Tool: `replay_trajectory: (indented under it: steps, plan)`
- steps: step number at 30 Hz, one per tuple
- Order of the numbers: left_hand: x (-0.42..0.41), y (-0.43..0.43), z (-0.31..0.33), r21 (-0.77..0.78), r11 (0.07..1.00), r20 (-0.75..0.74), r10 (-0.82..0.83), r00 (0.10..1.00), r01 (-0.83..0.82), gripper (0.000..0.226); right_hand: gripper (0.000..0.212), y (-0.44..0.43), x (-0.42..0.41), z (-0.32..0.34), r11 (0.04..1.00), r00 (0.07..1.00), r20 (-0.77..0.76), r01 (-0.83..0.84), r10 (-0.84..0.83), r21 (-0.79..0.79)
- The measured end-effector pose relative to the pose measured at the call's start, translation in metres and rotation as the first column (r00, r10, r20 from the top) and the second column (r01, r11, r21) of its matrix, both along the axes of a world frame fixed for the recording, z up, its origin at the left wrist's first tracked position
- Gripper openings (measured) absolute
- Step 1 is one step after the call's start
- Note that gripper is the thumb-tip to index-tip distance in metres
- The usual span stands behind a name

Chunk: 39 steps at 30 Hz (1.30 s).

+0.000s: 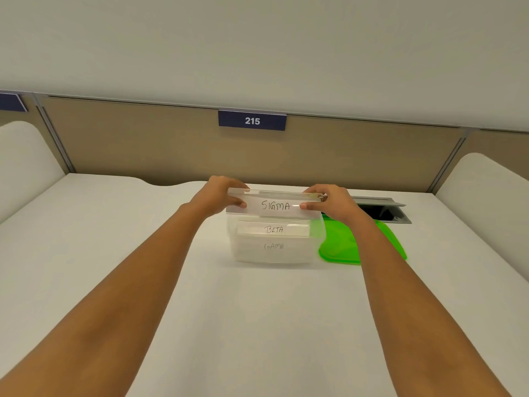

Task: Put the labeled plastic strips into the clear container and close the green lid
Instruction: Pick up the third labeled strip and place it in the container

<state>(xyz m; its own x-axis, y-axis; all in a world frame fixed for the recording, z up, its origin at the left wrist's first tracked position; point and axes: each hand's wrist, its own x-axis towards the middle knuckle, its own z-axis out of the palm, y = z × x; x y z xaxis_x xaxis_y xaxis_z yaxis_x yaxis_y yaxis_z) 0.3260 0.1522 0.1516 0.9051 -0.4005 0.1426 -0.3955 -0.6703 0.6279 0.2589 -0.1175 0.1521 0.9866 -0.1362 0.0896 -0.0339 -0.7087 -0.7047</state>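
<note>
Pinching SIGMA strip [275, 206] at both ends w/ left hand [220, 193] and right hand [333, 202], thumbs in front, fingers curled over top edge. Holding it level, just above the clear container [315, 247]. Loading step, prob. last strip. Next: lower flat, release, then fetch green lid [343, 249] lying just beside on the right and press it on. Counting 3 strips, 1 held and 2 inside (BETA [273, 230], GAMA [274, 246]); 1 container, 1 lid.
</note>
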Motion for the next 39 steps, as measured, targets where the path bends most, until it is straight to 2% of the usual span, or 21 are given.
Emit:
replay_trajectory:
  steps: [10, 20, 27, 31, 34, 39]
  plan:
    - [0.025, -0.027, -0.023, 0.044, 0.998, -0.032, -0.035, 0.999, 0.037, 0.034, 0.035, -0.014, 0.028, -0.015, 0.990, 0.999, -0.050, -0.002, -0.005, -0.141]
    - [0.050, -0.042, -0.040, 0.285, 0.958, 0.042, 0.008, 0.999, -0.020, 0.044, 0.036, -0.011, 0.051, -0.031, 0.952, 0.982, -0.185, -0.024, -0.035, -0.306]
    - [0.062, -0.053, -0.056, 0.441, 0.897, 0.049, -0.007, 0.999, -0.015, 0.047, 0.041, -0.004, 0.062, -0.033, 0.852, 0.956, -0.289, -0.109, -0.051, -0.512]
    - [0.064, -0.055, -0.066, 0.480, 0.877, 0.029, -0.005, 1.000, -0.010, 0.047, 0.038, 0.005, 0.067, -0.034, 0.782, 0.945, -0.321, -0.156, -0.059, -0.603]
    - [0.065, -0.057, -0.073, 0.534, 0.845, 0.029, -0.034, 0.999, 0.013, 0.046, 0.038, 0.011, 0.070, -0.038, 0.742, 0.936, -0.346, -0.186, -0.066, -0.645]
    - [0.067, -0.059, -0.081, 0.636, 0.772, 0.072, -0.086, 0.994, 0.021, 0.043, 0.032, 0.015, 0.073, -0.047, 0.725, 0.925, -0.374, -0.216, -0.063, -0.654]
